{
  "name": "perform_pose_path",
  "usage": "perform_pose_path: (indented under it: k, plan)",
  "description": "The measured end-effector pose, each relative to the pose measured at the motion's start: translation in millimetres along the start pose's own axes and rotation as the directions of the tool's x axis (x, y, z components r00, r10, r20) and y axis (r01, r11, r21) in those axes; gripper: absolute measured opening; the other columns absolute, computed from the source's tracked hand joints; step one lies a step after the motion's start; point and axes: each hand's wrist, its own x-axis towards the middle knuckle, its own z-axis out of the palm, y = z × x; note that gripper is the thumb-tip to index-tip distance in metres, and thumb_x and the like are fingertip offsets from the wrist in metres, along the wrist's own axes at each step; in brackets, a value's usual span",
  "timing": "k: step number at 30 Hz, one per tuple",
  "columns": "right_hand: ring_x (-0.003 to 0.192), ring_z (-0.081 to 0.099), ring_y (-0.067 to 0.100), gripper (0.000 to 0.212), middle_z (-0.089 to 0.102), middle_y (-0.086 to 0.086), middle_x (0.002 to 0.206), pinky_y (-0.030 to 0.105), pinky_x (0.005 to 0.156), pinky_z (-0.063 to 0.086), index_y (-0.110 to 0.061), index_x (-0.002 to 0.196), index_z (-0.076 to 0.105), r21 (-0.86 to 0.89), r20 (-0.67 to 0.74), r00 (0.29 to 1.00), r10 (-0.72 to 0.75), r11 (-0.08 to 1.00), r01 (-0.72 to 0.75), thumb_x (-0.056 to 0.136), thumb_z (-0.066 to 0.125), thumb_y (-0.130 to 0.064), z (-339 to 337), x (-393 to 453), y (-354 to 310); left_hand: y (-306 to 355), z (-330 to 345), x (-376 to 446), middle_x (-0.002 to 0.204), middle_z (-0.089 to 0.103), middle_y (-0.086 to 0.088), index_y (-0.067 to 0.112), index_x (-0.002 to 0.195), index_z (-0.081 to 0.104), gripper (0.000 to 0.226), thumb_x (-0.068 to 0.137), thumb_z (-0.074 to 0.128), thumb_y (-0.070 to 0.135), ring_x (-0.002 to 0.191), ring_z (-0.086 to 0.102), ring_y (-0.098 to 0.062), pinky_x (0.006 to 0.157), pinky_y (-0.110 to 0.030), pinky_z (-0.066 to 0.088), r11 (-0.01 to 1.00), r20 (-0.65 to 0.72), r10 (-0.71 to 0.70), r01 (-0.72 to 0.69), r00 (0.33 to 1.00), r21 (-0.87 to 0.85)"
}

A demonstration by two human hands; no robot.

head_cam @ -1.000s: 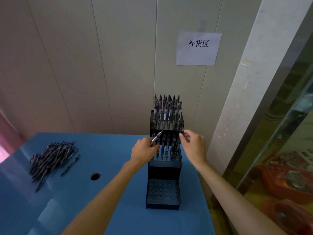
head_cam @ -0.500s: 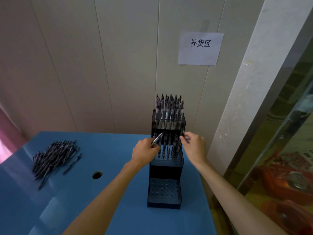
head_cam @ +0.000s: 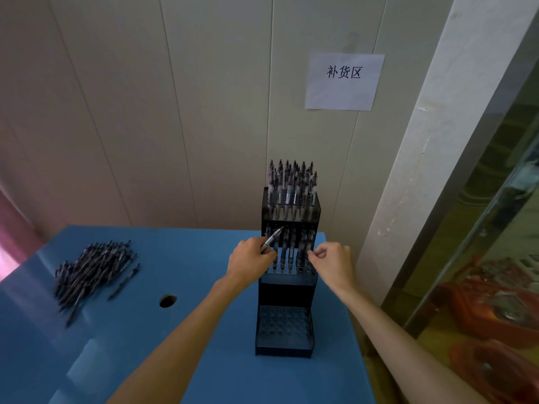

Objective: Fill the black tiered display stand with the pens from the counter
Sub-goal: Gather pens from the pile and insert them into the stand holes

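We see the black tiered stand [head_cam: 287,295] close to the counter's [head_cam: 204,345] right edge, with the panelled wall [head_cam: 175,112] right behind it and the white pillar [head_cam: 408,199] just to its right, so we find little room on those sides. Upright pens [head_cam: 291,188] crowd the top tier, and more pens fill much of the middle tier, where our left hand [head_cam: 248,265] holding a tilted pen [head_cam: 272,238] and our right hand [head_cam: 332,262] flank the opening. The bottom tier's holes [head_cam: 284,322] lie open from above and in front. Between the stand and the pen pile [head_cam: 93,269] at far left we have broad bare counter, broken only by a round hole [head_cam: 168,300].
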Motion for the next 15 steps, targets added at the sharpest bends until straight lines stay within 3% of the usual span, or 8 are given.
perform_pose_path:
  k: [7, 11, 15]
  plan:
    - [0.071, 0.070, 0.006, 0.008, 0.074, -0.008, 0.075, 0.026, 0.071, 0.059, -0.018, 0.086, 0.078, 0.298, 0.148, 0.988, -0.042, 0.954, -0.004, 0.089, 0.073, -0.023, 9.9, -3.5, -34.9, 0.1, 1.4, 2.7, 0.056, 0.040, 0.001, 0.016, 0.064, 0.039, 0.030, 0.086, 0.059, 0.019, 0.052, 0.034, -0.017, 0.053, -0.029, 0.027, 1.000, 0.027, -0.009, 0.008, 1.000, 0.023]
    - [0.076, 0.070, 0.003, 0.011, 0.076, -0.005, 0.082, 0.016, 0.066, 0.051, -0.016, 0.090, 0.079, 0.496, 0.243, 0.970, 0.012, 0.858, -0.135, 0.090, 0.074, -0.027, 13.6, -2.0, -61.0, 1.2, -0.2, 4.7, 0.066, 0.060, 0.002, 0.018, 0.079, 0.058, 0.019, 0.091, 0.058, 0.033, 0.058, 0.053, -0.015, 0.051, -0.028, 0.035, 0.996, 0.056, 0.028, -0.032, 0.998, 0.087]
    - [0.076, 0.069, 0.000, 0.009, 0.077, -0.002, 0.087, 0.010, 0.063, 0.048, -0.015, 0.093, 0.077, 0.606, 0.270, 0.960, 0.068, 0.763, -0.225, 0.091, 0.073, -0.023, 18.3, -2.5, -70.8, 1.1, -3.7, 3.6, 0.067, 0.059, 0.005, 0.022, 0.082, 0.057, 0.012, 0.093, 0.056, 0.028, 0.062, 0.055, -0.017, 0.051, -0.029, 0.036, 0.990, 0.061, 0.070, -0.077, 0.996, 0.120]
